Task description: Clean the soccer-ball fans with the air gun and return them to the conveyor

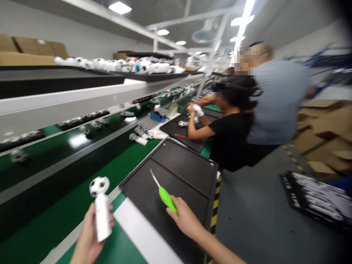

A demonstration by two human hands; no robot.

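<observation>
- Left hand is wrapped round a white tube with a football-patterned ball on top, holding it upright over the green conveyor belt.
- Right hand is clamped on a green-handled tool, its thin white tip lying across the black mat on the desk.
- The two hands sit well apart.
- Further along, a seated person in black handles a white part, with another person in grey just behind.
- More white parts rest on the belt.

Two hands, one toy, one screwdriver.
</observation>
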